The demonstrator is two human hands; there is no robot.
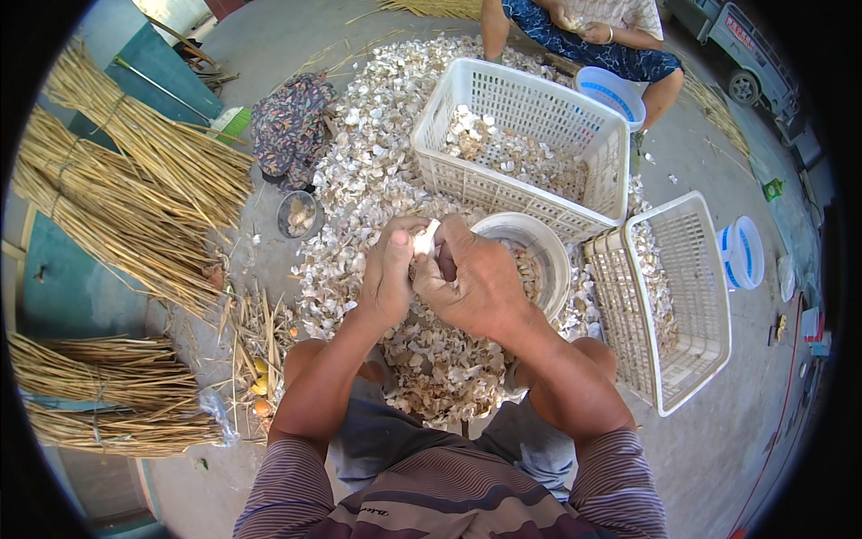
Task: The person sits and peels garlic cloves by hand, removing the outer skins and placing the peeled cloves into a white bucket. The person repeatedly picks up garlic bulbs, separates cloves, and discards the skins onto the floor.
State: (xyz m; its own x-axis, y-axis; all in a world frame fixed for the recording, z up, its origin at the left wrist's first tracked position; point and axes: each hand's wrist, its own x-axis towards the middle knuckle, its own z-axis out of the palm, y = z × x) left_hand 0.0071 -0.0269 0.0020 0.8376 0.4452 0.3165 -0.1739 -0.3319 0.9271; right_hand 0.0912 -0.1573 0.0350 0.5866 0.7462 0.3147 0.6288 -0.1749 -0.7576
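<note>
Both my hands meet over a heap of garlic skins (pixel 363 168), holding a whitish piece of garlic (pixel 425 239) between them. My left hand (pixel 390 269) grips it from the left, its thumb raised beside it. From the right, my right hand (pixel 475 276) closes its fingers on the lower part. The fingers hide much of the garlic. Just beyond my right hand stands a round white bucket (pixel 559 249) with garlic cloves (pixel 526 269) inside, partly covered by that hand. More dry skins (pixel 451 370) lie between my knees.
A white plastic crate (pixel 518 185) with garlic stands ahead; another crate (pixel 693 296) leans at the right. A co-worker (pixel 592 34) sits beyond, near a white bucket (pixel 611 94). Someone in patterned cloth (pixel 293 124) is by a small bowl (pixel 300 215). Bundled dry stalks (pixel 128 202) lie left.
</note>
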